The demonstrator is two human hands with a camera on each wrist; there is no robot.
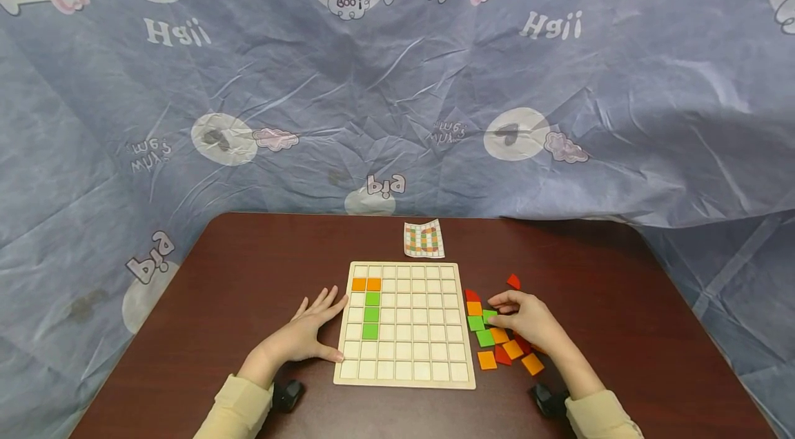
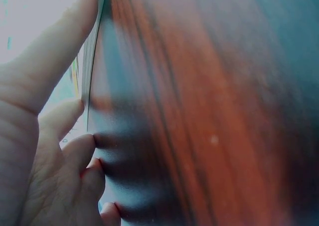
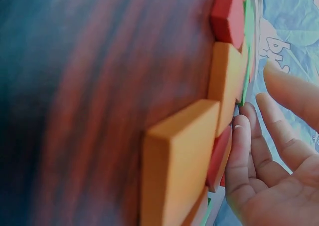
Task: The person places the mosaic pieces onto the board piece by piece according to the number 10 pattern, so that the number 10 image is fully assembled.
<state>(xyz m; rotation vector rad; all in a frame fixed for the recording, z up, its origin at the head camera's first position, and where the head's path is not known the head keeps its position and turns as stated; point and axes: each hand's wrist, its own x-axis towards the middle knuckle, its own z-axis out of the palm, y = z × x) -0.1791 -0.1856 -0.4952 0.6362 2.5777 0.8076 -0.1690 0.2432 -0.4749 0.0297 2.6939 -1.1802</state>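
Note:
A pale wooden grid board lies on the table, with two orange squares and a column of three green squares in its left cells. Along its left edge my left hand is spread, thumb and fingertips touching the side; the left wrist view shows the thumb against that edge. To the right lies a loose pile of green, orange and red tiles. Over it hovers my right hand, its thumb near a green tile. In the right wrist view, thumb and index finger stand apart with nothing between them.
A small card with a coloured grid pattern lies behind the board. One red tile sits apart behind the pile. The dark brown table meets a grey-blue printed cloth at the back.

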